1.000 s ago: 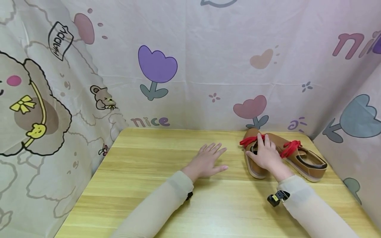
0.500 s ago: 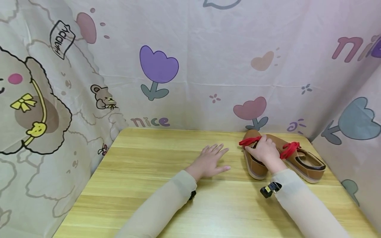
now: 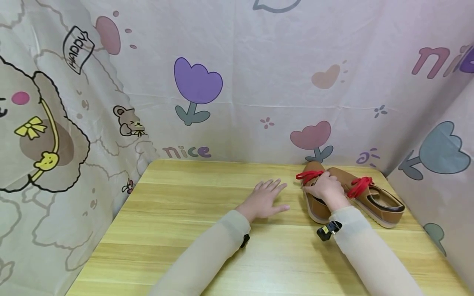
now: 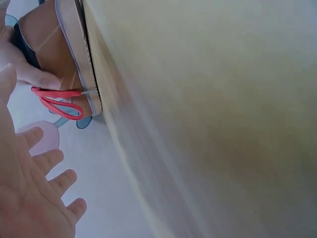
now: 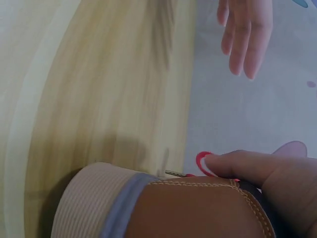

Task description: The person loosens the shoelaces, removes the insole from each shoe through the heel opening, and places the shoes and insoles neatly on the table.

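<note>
Two brown shoes with red laces and pale soles sit at the right of the wooden table. My right hand [image 3: 328,190] grips the left shoe [image 3: 315,207] near its lacing, fingers curled over the upper and thumb on the near side. In the right wrist view the thumb lies along that shoe's stitched edge, by a red lace loop [image 5: 204,161]. The right shoe [image 3: 381,203] stands beside it, angled, touched by no visible finger. My left hand [image 3: 262,201] hovers left of the shoes with fingers spread, holding nothing; its fingers [image 4: 48,159] look relaxed in the left wrist view.
The wooden table [image 3: 177,213] ends at a printed curtain [image 3: 252,82] behind and at both sides. A strap with a small black camera [image 3: 328,230] is worn at the right wrist.
My right hand's fingers have curled from lying spread over the left shoe to gripping it, and its wrist has shifted left. The left hand has drifted slightly right.
</note>
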Available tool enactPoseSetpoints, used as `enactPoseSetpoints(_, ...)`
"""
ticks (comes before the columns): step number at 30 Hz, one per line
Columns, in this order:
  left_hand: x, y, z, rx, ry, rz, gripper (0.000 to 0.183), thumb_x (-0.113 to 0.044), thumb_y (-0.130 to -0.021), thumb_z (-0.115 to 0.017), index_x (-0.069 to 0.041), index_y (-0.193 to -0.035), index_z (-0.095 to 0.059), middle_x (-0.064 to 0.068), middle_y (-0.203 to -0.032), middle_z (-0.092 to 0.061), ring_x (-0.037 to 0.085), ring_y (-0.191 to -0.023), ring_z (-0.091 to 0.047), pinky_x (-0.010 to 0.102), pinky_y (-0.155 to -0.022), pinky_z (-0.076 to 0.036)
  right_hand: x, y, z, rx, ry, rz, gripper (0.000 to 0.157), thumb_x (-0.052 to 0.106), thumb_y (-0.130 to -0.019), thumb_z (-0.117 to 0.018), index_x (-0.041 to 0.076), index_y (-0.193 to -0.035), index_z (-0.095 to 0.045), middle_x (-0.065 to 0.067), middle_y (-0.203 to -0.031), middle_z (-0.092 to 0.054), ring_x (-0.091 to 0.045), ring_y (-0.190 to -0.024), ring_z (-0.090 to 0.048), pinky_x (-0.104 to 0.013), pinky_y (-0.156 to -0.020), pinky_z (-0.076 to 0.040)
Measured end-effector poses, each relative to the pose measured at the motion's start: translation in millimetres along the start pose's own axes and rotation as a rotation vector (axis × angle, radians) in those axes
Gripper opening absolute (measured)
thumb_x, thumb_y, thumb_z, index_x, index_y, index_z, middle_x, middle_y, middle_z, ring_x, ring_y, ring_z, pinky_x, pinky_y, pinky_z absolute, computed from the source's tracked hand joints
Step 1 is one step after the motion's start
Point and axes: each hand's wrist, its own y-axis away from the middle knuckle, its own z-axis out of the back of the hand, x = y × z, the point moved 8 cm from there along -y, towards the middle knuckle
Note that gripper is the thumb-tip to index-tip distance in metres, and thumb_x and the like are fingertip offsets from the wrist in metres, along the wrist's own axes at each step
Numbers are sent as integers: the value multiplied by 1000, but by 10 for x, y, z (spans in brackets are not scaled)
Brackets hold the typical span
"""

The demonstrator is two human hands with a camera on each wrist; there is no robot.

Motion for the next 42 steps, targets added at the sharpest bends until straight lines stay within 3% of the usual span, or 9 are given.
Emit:
enactPoseSetpoints(10,25,-88,-4,0,14,38,80,-69,-97,-41,-29,-162,-16,2,-167,-15,26,-152,-17,50,-122,-11,-18,-9,-16,48,14,10,105,52,-85,-68,-25,-139,-19,-50,-130,-34,-63,-116,-45,-68,-91,-46)
enactPoseSetpoints(20,-21,-199,48,-60,46,14,76,-67,-100,-33,-25,-162,-19,3,-167,-18,28,-151,-20,52,-121,-18,-16,89,10,24,30,98,101,50,-83,-72,-24,-134,-26,-49,-127,-38,-61,-115,-46,-70,-91,-45)
enactPoseSetpoints(36,-15,-266,20,-28,61,63,69,-62,-104,-24,-24,-162,-21,4,-167,-17,27,-152,-20,50,-121,-18,47,305,-69,10,65,227,97,47,-79,-79,-22,-130,-35,-48,-124,-45,-60,-109,-54,-68,-84,-49)
enactPoseSetpoints(42,-44,-341,26,-24,65,75,73,-67,-101,-14,-27,-162,-18,1,-167,-16,23,-152,-18,47,-122,-17,83,384,-90,-2,55,265,98,43,-77,-82,-23,-131,-35,-46,-123,-46,-56,-107,-56,-65,-88,-50)
